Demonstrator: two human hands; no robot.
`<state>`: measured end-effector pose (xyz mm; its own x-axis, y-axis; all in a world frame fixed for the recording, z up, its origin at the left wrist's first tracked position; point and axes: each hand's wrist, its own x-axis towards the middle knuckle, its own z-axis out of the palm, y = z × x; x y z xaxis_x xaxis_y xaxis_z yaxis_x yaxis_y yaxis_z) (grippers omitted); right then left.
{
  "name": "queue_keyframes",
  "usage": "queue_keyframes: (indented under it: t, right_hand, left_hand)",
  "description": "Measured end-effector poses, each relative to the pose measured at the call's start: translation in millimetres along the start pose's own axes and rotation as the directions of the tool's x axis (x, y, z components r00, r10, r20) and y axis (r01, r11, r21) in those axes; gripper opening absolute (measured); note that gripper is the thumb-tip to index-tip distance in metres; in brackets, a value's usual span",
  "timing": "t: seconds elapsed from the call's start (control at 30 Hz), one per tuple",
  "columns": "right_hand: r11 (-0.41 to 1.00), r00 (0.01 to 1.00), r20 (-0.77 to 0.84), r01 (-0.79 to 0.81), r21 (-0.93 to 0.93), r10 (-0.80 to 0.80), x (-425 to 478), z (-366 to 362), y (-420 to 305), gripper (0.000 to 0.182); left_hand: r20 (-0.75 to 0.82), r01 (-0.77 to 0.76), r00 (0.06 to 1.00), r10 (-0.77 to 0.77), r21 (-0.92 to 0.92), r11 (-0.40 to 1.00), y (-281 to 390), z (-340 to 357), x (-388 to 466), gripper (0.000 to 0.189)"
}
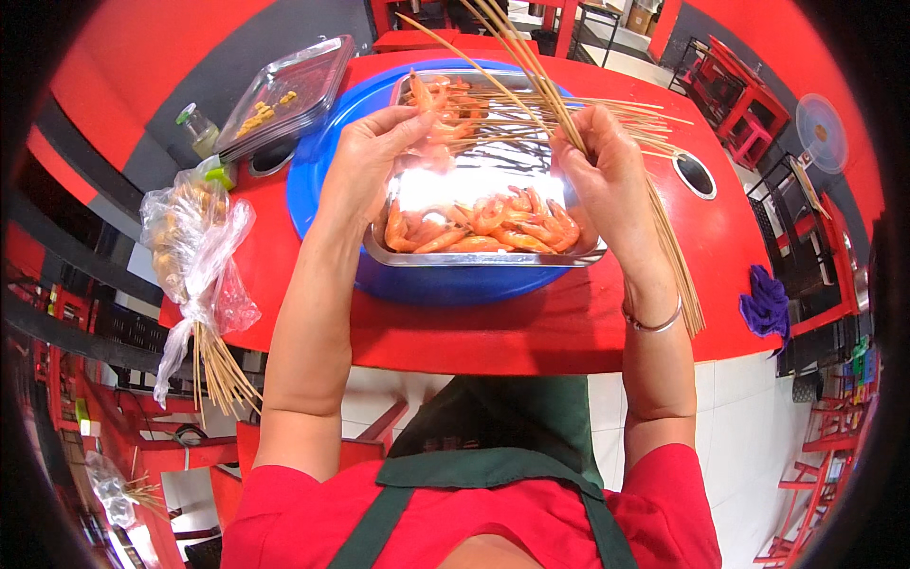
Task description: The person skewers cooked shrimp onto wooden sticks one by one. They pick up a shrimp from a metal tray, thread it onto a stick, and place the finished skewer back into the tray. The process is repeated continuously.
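My left hand pinches a cooked orange shrimp between thumb and fingers, above the far left part of a steel tray. A bundle of bamboo skewers is gripped in my right hand, their ends pointing up and away; one slants off to the left. Loose shrimp are heaped along the tray's near side. At its far left lie skewered shrimp, their sticks reaching over the right rim. Glare whitens the tray's middle.
Under the tray is a blue round lid or tray on the red table. Stacked metal trays, a glass bottle and bagged skewered food stand left. More skewers and a purple cloth lie right.
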<state>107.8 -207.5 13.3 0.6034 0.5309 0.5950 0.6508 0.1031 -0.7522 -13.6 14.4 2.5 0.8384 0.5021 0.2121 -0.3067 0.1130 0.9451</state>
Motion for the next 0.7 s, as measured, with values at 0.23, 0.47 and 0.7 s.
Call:
queue_keyframes:
  t: [0.23,0.47,0.7]
  right_hand:
    - [0.991,1.0,0.008,-0.005,-0.134,0.006,3,-5,7,0.009]
    - [0.99,1.0,-0.004,-0.003,-0.142,0.002,6,-3,17,0.015]
    - [0.985,1.0,-0.003,-0.003,-0.172,0.002,6,-4,15,0.016]
  left_hand:
    - [0.026,-0.048,0.999,0.045,0.14,0.989,2,-7,1,0.02]
    - [0.271,-0.156,0.962,-0.036,0.651,0.743,-14,4,-3,0.019]
    - [0.523,-0.525,0.839,0.153,0.851,-0.03,-25,23,-8,0.026]
